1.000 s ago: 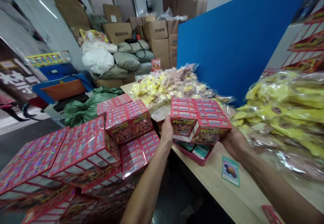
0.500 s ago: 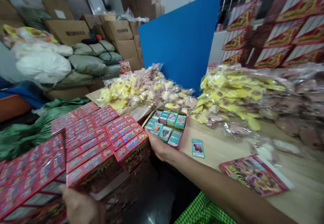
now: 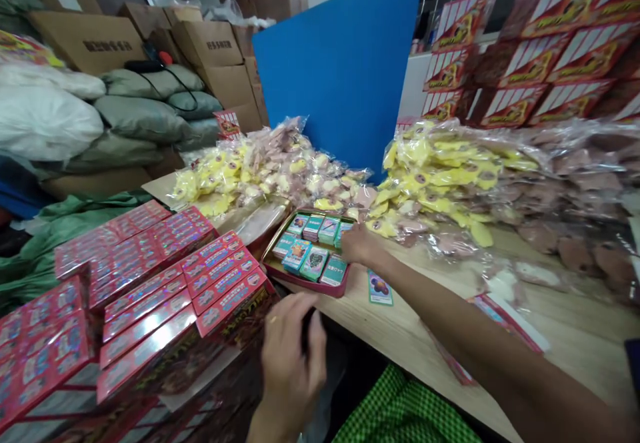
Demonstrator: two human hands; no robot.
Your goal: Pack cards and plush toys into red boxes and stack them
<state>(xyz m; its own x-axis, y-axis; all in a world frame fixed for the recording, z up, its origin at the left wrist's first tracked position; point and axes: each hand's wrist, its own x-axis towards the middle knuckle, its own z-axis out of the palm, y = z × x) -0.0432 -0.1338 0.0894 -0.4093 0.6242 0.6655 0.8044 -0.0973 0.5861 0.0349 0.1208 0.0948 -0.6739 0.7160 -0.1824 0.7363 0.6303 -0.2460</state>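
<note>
A shallow tin [image 3: 339, 291] with a red outside and gold inside sits on the wooden table, holding several stacks of small teal cards [image 3: 315, 263]. At its right end, my right hand [image 3: 361, 246] reaches in with closed fingers over the upper right card stack [image 3: 344, 233]; what they grip is hidden. My left hand [image 3: 293, 356] hovers in front of the tin, thumb and fingers apart, with nothing in it. A single card [image 3: 380, 289] with a purple picture lies just right of the tin. My right forearm partly covers a printed booklet or flat box [image 3: 505, 316].
Red shiny boxes [image 3: 150, 309] are stacked at the left. Bagged yellow and pinkish pieces [image 3: 435, 183] pile up along the back, before a blue board [image 3: 335, 69]. More red boxes [image 3: 525, 63] rise at right; cartons [image 3: 215, 56] and grey sacks [image 3: 145, 123] stand behind left.
My right hand has moved from the tin's front left corner to its right end. My left hand has left the red boxes and come right, toward the tin. The view has shifted right.
</note>
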